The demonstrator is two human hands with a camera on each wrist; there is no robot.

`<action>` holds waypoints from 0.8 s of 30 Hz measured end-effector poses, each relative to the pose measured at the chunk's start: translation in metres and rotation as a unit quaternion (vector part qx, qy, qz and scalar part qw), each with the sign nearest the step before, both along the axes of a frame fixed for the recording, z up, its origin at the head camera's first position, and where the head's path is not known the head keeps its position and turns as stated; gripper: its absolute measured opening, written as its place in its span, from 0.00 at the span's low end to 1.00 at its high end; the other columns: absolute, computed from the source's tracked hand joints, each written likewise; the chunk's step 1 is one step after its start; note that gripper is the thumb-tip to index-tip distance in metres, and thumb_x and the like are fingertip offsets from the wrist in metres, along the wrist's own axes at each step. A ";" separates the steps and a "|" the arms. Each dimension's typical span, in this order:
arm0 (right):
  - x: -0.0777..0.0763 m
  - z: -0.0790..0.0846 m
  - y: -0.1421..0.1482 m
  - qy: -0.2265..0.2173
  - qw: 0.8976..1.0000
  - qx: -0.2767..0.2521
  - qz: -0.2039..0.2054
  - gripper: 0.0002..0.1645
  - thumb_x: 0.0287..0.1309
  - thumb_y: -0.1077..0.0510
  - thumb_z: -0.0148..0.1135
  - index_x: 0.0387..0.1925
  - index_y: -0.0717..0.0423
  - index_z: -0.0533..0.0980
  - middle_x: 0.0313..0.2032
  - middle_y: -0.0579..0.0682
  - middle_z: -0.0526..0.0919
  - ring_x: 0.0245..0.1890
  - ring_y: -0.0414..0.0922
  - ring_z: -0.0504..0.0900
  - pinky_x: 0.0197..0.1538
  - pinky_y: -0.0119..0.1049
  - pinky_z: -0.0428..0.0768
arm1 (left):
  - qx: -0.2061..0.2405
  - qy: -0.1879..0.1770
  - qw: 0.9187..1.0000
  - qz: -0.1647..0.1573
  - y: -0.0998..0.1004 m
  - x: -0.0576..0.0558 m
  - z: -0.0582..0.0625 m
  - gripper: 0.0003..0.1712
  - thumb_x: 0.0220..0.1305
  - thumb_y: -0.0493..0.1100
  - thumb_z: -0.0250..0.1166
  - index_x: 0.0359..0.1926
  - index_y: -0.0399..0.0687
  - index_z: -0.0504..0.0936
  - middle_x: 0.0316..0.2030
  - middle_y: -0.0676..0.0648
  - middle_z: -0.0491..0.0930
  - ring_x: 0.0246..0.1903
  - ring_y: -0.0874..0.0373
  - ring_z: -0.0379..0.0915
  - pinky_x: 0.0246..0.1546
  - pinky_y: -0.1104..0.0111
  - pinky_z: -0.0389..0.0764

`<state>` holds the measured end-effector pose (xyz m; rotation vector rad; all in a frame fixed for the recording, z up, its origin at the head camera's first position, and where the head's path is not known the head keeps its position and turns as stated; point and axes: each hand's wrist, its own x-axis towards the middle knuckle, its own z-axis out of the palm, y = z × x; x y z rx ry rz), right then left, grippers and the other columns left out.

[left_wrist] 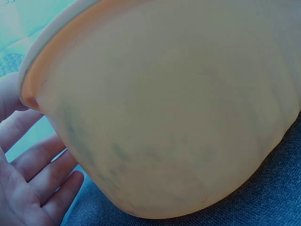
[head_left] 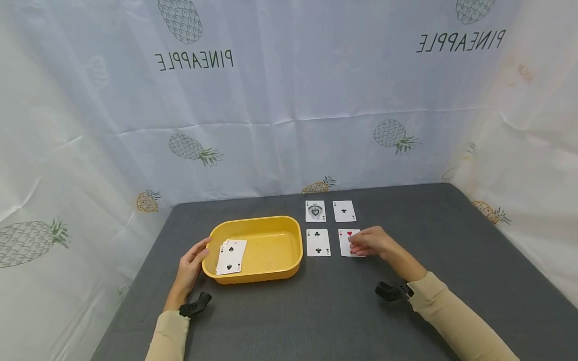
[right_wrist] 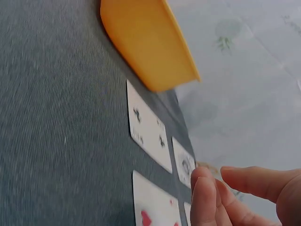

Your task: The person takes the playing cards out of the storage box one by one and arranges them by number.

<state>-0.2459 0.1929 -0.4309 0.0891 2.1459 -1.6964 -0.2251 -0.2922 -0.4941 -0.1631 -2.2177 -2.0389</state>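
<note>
My left hand (head_left: 189, 268) rests at the left side of a yellow plastic tub (head_left: 275, 275). In the left wrist view, the thumb (left_wrist: 9, 96) touches its rim while the other fingers extend loosely along the outside. Inside the tub lies a small stack of playing cards (head_left: 231, 256), a two of spades on top. My right hand (head_left: 375, 241) is over a red heart card (head_left: 345, 240), partly covering it. The right wrist view shows a gap between thumb and fingers, with nothing held; contact with the card cannot be told.
Left of the heart card lies a two of clubs (head_left: 318, 242). Behind them lie a club ace (head_left: 344, 211) and a card with an ornate centre design (head_left: 315, 211). Pineapple-print curtains (head_left: 271, 150) border the grey table (head_left: 316, 321).
</note>
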 end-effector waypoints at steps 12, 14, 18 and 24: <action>-0.001 0.017 -0.051 0.006 0.998 -0.019 0.056 0.23 0.61 0.61 0.59 0.50 0.80 0.73 0.22 0.43 0.84 0.23 0.34 0.84 0.32 0.28 0.84 | -0.004 -0.005 1.000 0.006 0.000 -0.002 -0.001 0.29 0.73 0.43 0.53 0.66 0.27 0.63 0.48 0.75 0.75 0.49 0.82 0.73 0.47 0.86 0.76; -0.001 0.019 -0.061 0.007 0.998 -0.022 0.065 0.24 0.61 0.61 0.59 0.51 0.81 0.72 0.22 0.44 0.84 0.23 0.34 0.84 0.32 0.28 0.84 | -0.004 -0.004 1.000 0.004 0.000 -0.002 -0.001 0.29 0.73 0.43 0.53 0.66 0.27 0.63 0.48 0.75 0.75 0.49 0.82 0.73 0.46 0.85 0.76; 0.000 0.023 -0.081 0.004 0.996 -0.030 0.080 0.24 0.61 0.62 0.59 0.50 0.80 0.73 0.23 0.45 0.84 0.22 0.35 0.84 0.33 0.30 0.85 | -0.005 -0.006 1.000 0.004 0.000 -0.002 -0.001 0.29 0.73 0.43 0.53 0.66 0.27 0.63 0.48 0.75 0.75 0.49 0.82 0.73 0.46 0.85 0.76; -0.001 0.028 -0.112 -0.007 0.996 -0.026 0.090 0.21 0.61 0.62 0.60 0.49 0.78 0.75 0.23 0.47 0.85 0.22 0.36 0.85 0.35 0.33 0.86 | -0.005 -0.009 1.000 0.004 0.000 -0.001 -0.001 0.29 0.73 0.43 0.53 0.66 0.28 0.63 0.48 0.75 0.75 0.48 0.82 0.73 0.46 0.85 0.76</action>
